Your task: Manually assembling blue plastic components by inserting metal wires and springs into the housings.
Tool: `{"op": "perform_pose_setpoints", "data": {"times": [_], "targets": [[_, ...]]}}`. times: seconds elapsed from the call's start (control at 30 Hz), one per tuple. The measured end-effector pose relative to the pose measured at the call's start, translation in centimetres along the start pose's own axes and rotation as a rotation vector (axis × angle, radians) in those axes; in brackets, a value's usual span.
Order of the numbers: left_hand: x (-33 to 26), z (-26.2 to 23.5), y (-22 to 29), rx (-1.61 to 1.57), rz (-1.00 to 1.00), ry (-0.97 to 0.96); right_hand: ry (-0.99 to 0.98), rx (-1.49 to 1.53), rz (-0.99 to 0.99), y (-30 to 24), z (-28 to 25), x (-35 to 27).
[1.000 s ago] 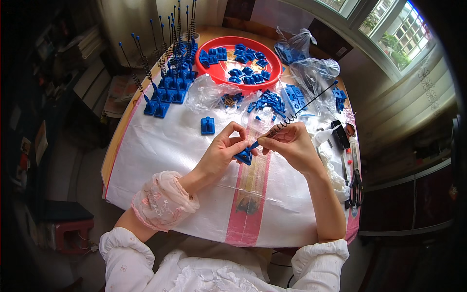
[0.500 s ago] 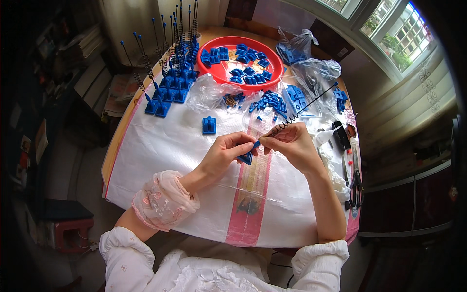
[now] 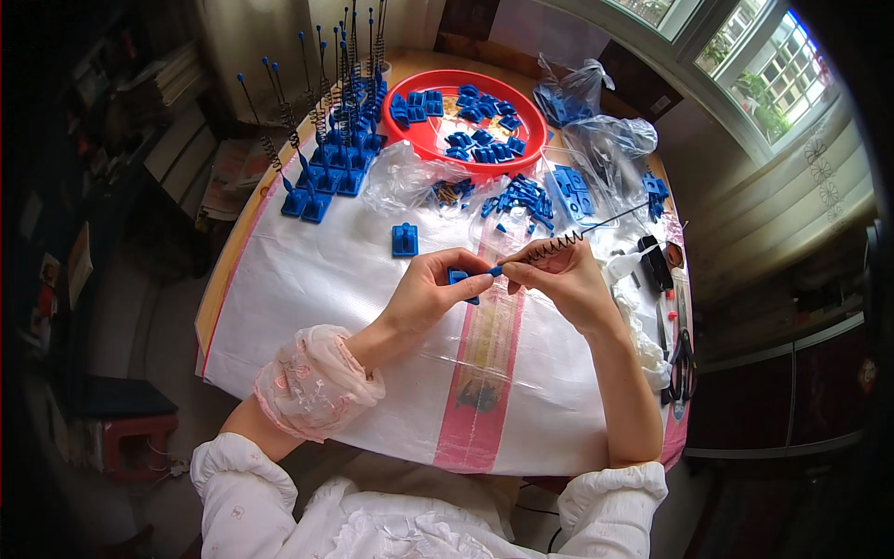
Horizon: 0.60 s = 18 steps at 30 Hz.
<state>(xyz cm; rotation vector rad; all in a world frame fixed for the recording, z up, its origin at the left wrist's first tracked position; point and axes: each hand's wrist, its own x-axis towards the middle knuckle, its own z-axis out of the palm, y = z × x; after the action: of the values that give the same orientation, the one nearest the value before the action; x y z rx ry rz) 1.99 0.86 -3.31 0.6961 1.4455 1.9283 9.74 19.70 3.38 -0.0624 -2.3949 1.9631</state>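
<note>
Over the middle of the table my left hand (image 3: 429, 292) is closed on a blue plastic base (image 3: 458, 279), mostly hidden by the fingers. Against it, my right hand (image 3: 562, 281) pinches the lower end of a black spring rod (image 3: 553, 245), which points up and to the right. A small blue piece (image 3: 495, 271) shows between the two sets of fingertips, where base and rod meet. A single blue base (image 3: 405, 239) lies on the white sheet just beyond my left hand.
Finished-looking blue bases with upright spring rods (image 3: 321, 168) crowd the far left. A red basin (image 3: 536, 110) of blue parts stands at the back. Loose blue pieces (image 3: 521, 199), plastic bags (image 3: 610, 136) and a clear tray lie farther right. Scissors (image 3: 683, 361) rest at the right edge.
The spring rod has tilted lower toward the right. The blue base has turned in my left hand, and both hands still meet at the same spot.
</note>
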Motion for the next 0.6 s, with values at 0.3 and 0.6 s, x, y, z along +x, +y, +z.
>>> {"op": "perform_pose_setpoints", "data": {"times": [0.3, 0.6], "targets": [[-0.03, -0.02, -0.01, 0.015, 0.003, 0.016, 0.009, -0.017, 0.007, 0.19, -0.01, 0.08], [0.09, -0.26, -0.74, -0.155, -0.07, -0.022, 0.003, 0.001, -0.005, 0.07, 0.15, 0.04]]}}
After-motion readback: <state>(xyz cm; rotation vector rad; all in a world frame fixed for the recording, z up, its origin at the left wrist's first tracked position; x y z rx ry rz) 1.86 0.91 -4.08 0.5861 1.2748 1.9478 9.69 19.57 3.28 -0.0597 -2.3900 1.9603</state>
